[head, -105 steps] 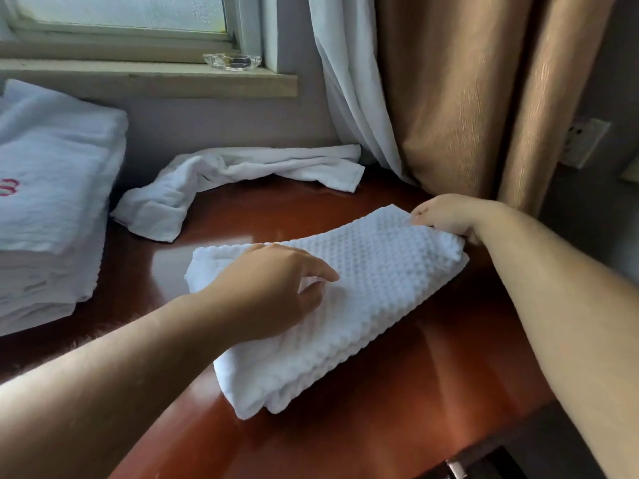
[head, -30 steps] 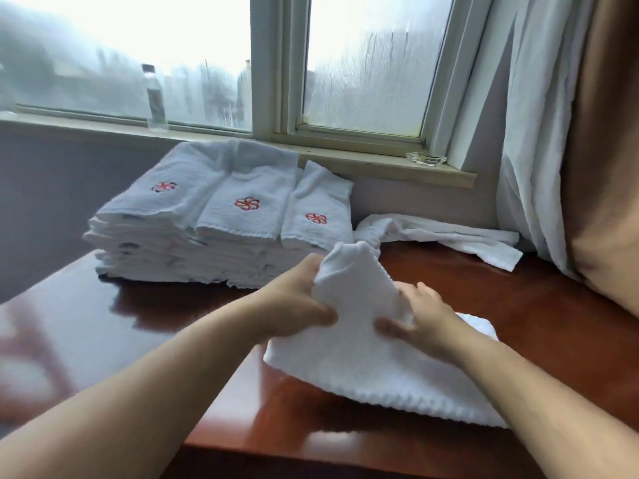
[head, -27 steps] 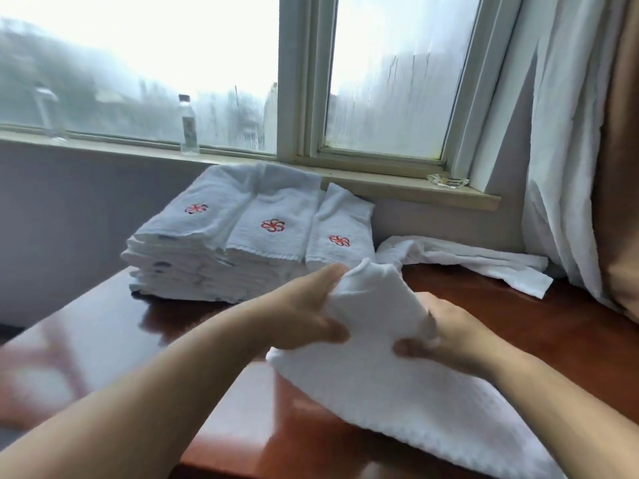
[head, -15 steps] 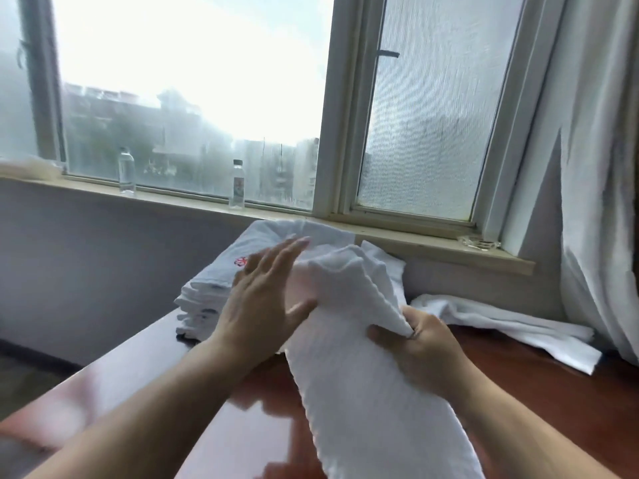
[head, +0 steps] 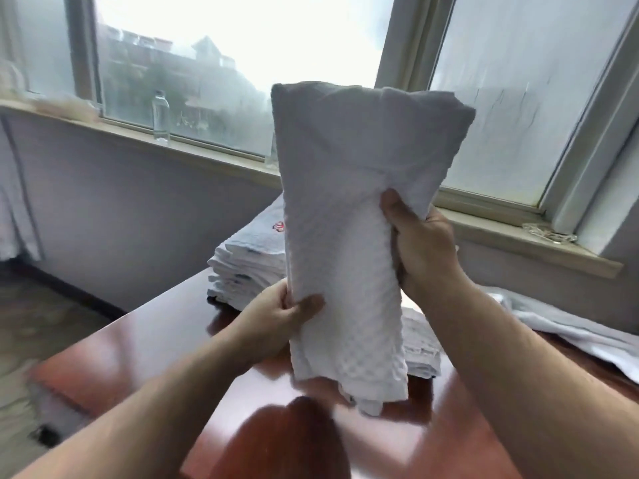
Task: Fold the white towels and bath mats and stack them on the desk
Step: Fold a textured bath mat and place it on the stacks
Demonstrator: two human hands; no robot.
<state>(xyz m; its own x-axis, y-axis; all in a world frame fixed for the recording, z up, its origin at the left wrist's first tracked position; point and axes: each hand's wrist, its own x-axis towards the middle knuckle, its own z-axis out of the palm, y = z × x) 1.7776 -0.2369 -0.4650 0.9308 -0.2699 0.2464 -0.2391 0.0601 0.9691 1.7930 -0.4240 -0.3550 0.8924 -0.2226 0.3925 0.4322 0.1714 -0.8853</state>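
Observation:
A folded white waffle-textured bath mat point(head: 349, 216) hangs upright in the air above the red-brown desk point(head: 145, 344). My left hand point(head: 276, 316) pinches its lower left edge. My right hand point(head: 420, 247) grips its right side higher up, fingers curled into the cloth. Behind the mat, a stack of folded white towels point(head: 247, 264) with red embroidered flowers sits on the desk below the window. An unfolded white towel point(head: 567, 330) lies crumpled on the desk at the right.
The window sill point(head: 214, 157) behind the desk carries a clear water bottle point(head: 160, 115) and, at the right, a glass ashtray point(head: 549, 233). The desk's left edge drops to the floor point(head: 41, 326). A white cloth hangs at the far left edge.
The mat has been lifted off the desk and now hangs vertically. My left hand went from lying flat against it to pinching its lower edge. The camera tilted up toward the window.

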